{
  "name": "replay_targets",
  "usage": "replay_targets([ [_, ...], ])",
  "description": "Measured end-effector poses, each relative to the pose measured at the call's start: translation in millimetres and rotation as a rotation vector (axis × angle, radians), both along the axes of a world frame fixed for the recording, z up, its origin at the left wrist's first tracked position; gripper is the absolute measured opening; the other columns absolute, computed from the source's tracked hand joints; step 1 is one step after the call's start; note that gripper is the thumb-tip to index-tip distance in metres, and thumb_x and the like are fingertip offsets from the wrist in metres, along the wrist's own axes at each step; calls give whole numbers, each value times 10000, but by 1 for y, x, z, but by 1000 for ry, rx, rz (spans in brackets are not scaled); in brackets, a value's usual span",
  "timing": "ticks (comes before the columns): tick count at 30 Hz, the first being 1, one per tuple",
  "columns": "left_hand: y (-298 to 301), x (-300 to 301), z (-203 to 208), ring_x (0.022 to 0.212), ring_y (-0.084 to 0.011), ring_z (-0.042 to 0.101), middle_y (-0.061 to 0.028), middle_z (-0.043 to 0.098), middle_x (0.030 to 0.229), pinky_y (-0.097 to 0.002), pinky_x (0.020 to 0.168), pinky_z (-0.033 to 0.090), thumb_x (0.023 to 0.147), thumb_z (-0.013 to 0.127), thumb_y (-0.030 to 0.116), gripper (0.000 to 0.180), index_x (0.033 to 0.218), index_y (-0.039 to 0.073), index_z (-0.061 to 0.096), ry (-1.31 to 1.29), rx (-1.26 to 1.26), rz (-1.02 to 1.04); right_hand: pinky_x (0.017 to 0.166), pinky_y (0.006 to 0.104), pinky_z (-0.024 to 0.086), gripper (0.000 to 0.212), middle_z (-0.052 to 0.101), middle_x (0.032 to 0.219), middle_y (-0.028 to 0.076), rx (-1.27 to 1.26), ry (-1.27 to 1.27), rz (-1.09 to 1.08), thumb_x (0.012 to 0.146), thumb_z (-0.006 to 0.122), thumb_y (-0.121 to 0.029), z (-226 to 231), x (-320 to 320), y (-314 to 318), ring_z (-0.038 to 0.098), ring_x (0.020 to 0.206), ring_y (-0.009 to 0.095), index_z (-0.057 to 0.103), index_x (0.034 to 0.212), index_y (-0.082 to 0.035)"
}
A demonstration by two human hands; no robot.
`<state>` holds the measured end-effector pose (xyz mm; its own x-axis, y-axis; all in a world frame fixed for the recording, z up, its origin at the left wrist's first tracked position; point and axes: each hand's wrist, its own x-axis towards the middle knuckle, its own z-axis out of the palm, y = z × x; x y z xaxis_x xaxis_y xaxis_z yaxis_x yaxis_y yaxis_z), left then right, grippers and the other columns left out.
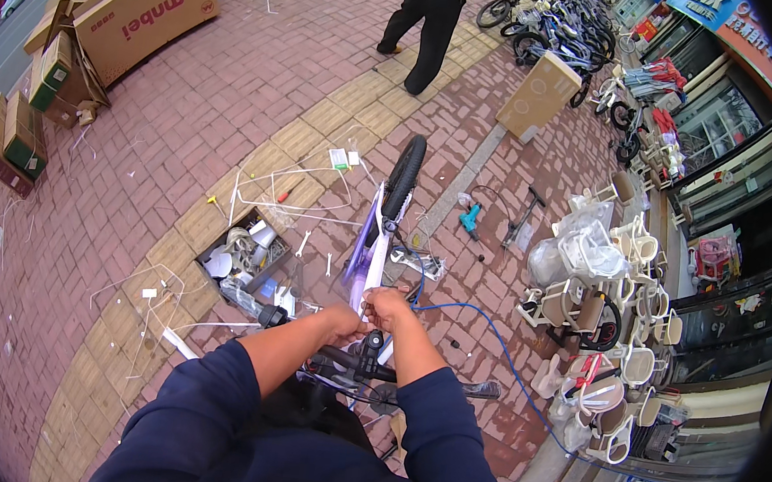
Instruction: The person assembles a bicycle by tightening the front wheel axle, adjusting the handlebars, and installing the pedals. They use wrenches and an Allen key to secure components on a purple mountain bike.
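In front of me stands a bicycle with a purple and white frame (375, 261). Its black tyre (403, 178) points away from me, and its dark handlebar (344, 358) lies close to my body. Both hands meet over the frame, just beyond the handlebar. My left hand (341, 325) is closed, fingertips pinched together against the frame. Close beside it, slightly farther away, my right hand (385, 308) is closed in a pinch too. Whatever is between the fingers is too small and covered to make out.
To the left sits an open tool box (246, 256) with parts; spanners (303, 243) lie beside it. A teal power drill (469, 218) and a blue hose (499, 335) are right. Beyond are white child seats (625, 316), cartons (145, 14) and a standing person (428, 17).
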<state>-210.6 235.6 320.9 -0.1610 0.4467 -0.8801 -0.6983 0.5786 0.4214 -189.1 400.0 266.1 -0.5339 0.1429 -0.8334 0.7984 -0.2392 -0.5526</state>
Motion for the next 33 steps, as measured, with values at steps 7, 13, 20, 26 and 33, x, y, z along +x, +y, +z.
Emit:
replay_targets([
  [7,-1,1,5,578,-153,594,-35,679,762,-292,504,462,985,760,262,250,858,51,716,160,67,-58,615,304,529,180,698,876,20,-66,46,-195,1088,530,-215,10,-4,-5,654,696,160,659,1155,-110],
  [13,-15,35,60,873,-340,778,-195,781,965,-467,731,603,968,605,291,325,967,24,792,1166,-166,-806,591,324,515,176,683,833,13,-57,25,-278,1089,539,-240,14,-7,-9,642,669,156,659,1047,-118],
  [20,-23,48,101,923,-381,776,-220,784,984,-493,802,604,889,566,209,306,935,35,813,1207,-160,-803,507,306,448,169,602,710,3,19,47,-310,1075,543,-224,14,-13,-16,567,570,152,628,971,-121],
  [26,-18,52,97,925,-385,775,-223,785,973,-496,833,603,881,555,203,311,913,37,815,1184,-176,-766,479,324,394,179,539,679,8,101,172,-380,1075,515,-191,15,-11,-19,495,542,151,590,958,-79],
  [33,-14,54,90,922,-373,778,-212,788,970,-476,813,610,878,559,203,304,900,47,820,1180,-203,-775,475,346,398,170,560,641,47,301,425,-346,1016,517,-120,55,0,-28,499,460,168,625,919,-30],
])
